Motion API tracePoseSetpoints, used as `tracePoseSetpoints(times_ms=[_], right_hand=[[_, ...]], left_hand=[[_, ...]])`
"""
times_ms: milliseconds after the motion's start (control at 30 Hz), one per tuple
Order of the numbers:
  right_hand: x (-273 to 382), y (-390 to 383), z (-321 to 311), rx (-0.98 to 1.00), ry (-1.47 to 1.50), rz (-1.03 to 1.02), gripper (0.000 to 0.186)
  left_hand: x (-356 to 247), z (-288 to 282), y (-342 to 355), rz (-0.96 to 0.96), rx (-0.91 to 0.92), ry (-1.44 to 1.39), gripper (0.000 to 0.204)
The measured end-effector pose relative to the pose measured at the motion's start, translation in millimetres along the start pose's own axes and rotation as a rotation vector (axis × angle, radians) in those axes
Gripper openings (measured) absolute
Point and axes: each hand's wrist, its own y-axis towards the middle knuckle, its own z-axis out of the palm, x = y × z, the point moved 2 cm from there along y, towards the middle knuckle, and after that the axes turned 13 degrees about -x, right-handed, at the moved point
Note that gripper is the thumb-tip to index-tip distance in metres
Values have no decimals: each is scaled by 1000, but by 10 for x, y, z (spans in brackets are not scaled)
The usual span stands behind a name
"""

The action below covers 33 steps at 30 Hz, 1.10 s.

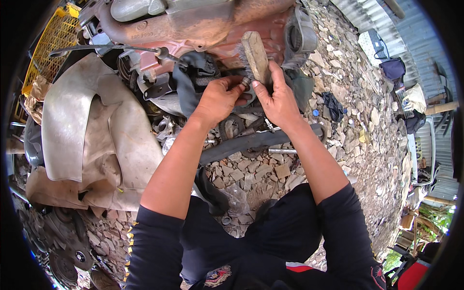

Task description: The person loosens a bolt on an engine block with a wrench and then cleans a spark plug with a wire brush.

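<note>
My right hand (280,102) is closed round a worn wooden wire brush (256,55), held upright with its bristles facing left. In my left hand (216,99) a small ridged metal piece (245,82) is pinched between thumb and fingers, close beside the brush's lower end. Its exact kind is too small to make out. Both hands are just in front of a large reddish-brown engine block (193,36). Dark cloth (186,82) lies behind my left hand. Below my hands is a black hose-like strip (256,143), near a spark plug-like part (269,125).
A bent pale sheet (67,125) lies on the left, with a yellow crate (50,46) behind it. A metal rod (116,47) juts out at the upper left. Broken stones (367,164) cover the ground. Greasy round parts (63,261) are at the lower left; corrugated sheeting (420,43) stands on the right.
</note>
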Motion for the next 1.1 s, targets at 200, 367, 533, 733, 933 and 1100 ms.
tracePoseSetpoints(times_ms=[200, 367, 533, 733, 933, 1100], right_hand=[[-104, -28, 4, 42, -80, -70, 59], [-360, -93, -64, 81, -107, 13, 55], [-1, 16, 28, -71, -90, -140, 53], [-503, -149, -73, -28, -269, -74, 50], [128, 3, 55, -142, -84, -245, 46], [-364, -85, -63, -99, -250, -94, 49]], left_hand=[[14, -81, 43, 107, -57, 196, 36], [-3, -130, 78, 75, -150, 100, 33], [115, -100, 91, 45, -140, 181, 32], [-17, -206, 70, -7, -144, -63, 34], [124, -103, 57, 21, -82, 58, 34], [1, -173, 46, -100, -82, -162, 27]])
